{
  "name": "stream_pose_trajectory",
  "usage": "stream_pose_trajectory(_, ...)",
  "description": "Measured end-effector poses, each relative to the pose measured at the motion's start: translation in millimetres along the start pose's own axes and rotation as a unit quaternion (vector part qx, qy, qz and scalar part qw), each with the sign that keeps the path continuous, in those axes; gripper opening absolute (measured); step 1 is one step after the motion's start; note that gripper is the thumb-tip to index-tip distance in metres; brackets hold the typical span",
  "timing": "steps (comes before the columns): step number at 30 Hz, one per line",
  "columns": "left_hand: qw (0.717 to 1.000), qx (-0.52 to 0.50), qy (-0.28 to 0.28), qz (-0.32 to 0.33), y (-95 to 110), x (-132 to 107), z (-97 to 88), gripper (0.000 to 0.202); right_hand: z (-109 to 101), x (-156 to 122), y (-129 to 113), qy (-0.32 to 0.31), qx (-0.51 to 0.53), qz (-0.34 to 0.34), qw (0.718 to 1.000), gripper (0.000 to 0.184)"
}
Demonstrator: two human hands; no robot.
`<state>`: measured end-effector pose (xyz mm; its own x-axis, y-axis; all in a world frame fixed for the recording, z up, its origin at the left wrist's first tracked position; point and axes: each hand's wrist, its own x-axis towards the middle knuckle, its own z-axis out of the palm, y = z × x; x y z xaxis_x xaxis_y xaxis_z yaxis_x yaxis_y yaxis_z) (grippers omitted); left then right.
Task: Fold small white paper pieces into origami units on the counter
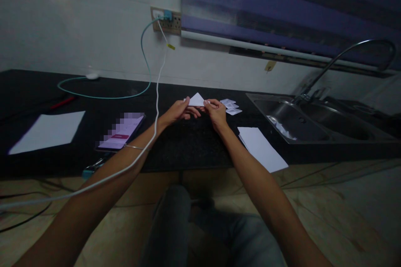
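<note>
A small sheet of white paper (197,99), folded to a point at the top, is held up over the black counter (191,150). My left hand (181,110) pinches its left end, thumb on the near face. At the other end my right hand (216,111) grips the paper between thumb and fingers. Several small folded paper pieces (231,107) lie just right of my right hand. A stack of white paper sheets (262,149) rests on the counter beside my right forearm.
Left of my arm lie a phone or tablet (117,133) and a white sheet (50,130). A white cable (157,91) hangs from the wall socket (166,21) across my left forearm. On the right is a steel sink (300,121) with a curved tap (341,56).
</note>
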<state>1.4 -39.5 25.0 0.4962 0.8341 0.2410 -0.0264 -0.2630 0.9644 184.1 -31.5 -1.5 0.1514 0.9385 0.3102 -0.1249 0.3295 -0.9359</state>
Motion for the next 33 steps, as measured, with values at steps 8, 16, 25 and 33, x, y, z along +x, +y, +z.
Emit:
stream_pose_trajectory(8, 1.0, 0.011, -0.011, 0.017, -8, 2, -4.4, 0.067, 3, -3, -2, -0.017, 0.033, 0.013, 0.999, 0.038)
stream_pose_trajectory(16, 0.985, 0.157, 0.025, 0.06, -1, 1, -2.2, 0.049, 3, -5, 2, -0.065, -0.032, -0.008, 0.997, 0.048)
stream_pose_trajectory(25, 0.992, 0.104, 0.001, 0.065, -2, 0, -9.6, 0.041, 0, -6, -2, -0.089, 0.002, 0.009, 0.996, 0.045)
stream_pose_trajectory(33, 0.997, 0.049, 0.05, 0.019, 10, -4, -6.0, 0.071, 2, -8, -8, -0.078, 0.048, 0.033, 0.995, 0.041)
